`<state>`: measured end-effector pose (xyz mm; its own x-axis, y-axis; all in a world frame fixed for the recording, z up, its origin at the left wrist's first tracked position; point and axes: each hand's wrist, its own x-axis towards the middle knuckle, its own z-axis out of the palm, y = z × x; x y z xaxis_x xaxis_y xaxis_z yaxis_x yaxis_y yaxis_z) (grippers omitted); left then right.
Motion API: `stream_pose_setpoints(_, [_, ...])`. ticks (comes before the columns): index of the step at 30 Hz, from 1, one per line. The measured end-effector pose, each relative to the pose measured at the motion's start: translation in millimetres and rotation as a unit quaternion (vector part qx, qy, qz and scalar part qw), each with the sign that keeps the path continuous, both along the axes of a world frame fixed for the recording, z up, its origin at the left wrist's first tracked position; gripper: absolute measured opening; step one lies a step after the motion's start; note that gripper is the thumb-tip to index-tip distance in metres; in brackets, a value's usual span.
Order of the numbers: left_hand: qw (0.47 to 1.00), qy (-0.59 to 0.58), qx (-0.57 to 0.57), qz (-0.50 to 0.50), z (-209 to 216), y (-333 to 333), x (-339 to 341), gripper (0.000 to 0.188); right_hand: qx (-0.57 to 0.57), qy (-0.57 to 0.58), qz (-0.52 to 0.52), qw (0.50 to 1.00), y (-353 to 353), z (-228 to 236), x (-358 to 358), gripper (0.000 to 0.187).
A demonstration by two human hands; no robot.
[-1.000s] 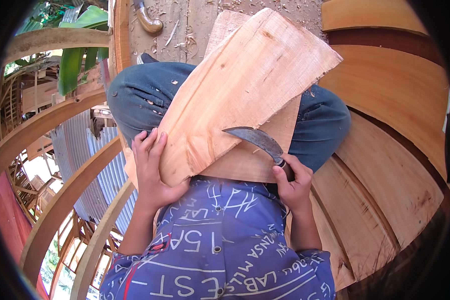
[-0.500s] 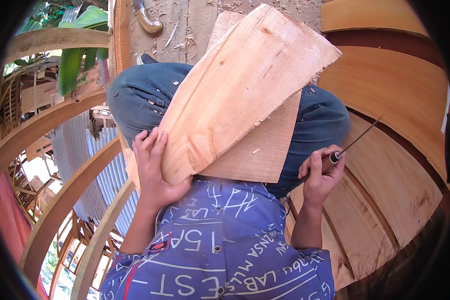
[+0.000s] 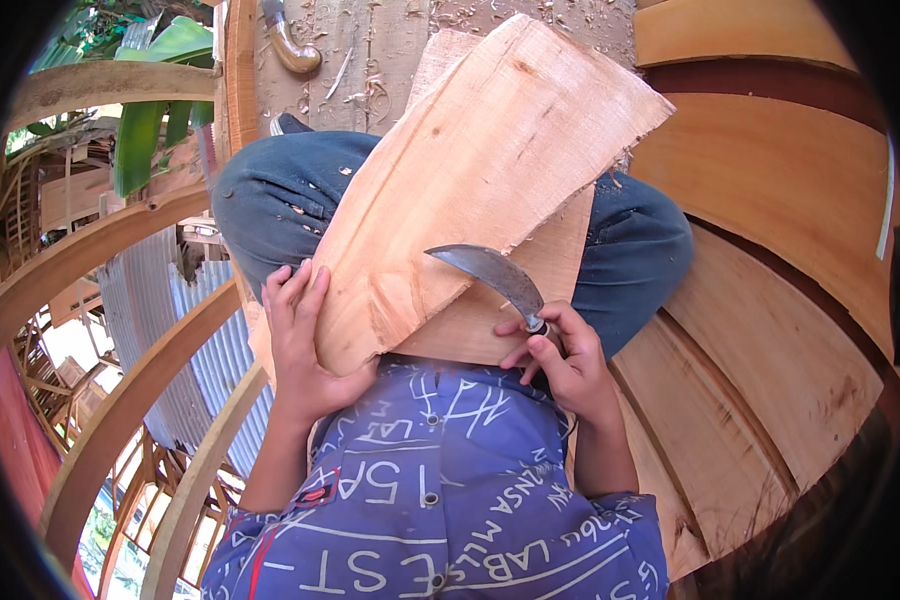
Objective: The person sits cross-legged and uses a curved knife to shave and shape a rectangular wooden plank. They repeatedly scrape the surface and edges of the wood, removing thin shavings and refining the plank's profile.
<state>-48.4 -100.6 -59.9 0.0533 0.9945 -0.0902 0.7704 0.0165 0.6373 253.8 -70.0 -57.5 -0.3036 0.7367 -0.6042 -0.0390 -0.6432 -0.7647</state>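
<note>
We brace a wood slab [image 3: 470, 190] across our knees; its long axis runs from the near-left corner up and away to the right. L hand [image 3: 305, 345] clamps the slab's near-left edge, fingers [image 3: 290, 295] wrapped over the top face, thumb hidden under. R hand [image 3: 560, 360] is clenched on the handle of a curved knife [image 3: 495, 275]. The blade extends up-left from that grip, tip pointing left, and lies on the near edge of the slab, approx. where the top board overlaps a second board [image 3: 530, 300] beneath. The work surface thus lies directly ahead of the R grip and to the right of the L grip; R hand is the nearer to the blade's contact zone. No containers in view. Curved planks [image 3: 770, 330] lie right of the R grip; wood chips litter the floor [image 3: 390, 50] beyond the slab.
</note>
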Motion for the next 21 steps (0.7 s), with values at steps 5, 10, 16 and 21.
stream_pose_setpoints(5, [1.0, -0.006, 0.002, -0.01, 0, 2, -3, 0.097, -0.121, 0.112, 0.071, 0.984, 20, 7, 6, 0.015])
stream_pose_setpoints(10, [1.0, -0.008, 0.005, -0.006, -2, 0, -4, 0.097, -0.102, 0.134, 0.085, 0.982, 30, 5, 19, 0.016])
stream_pose_setpoints(16, [1.0, -0.004, 0.0, -0.008, 2, 3, -4, 0.097, -0.079, 0.061, -0.031, 0.995, 16, 5, 8, 0.016])
stream_pose_setpoints(21, [1.0, -0.012, 0.0, -0.003, 2, 3, -3, 0.097, 0.016, -0.074, 0.002, 0.997, 13, 8, 2, 0.013])
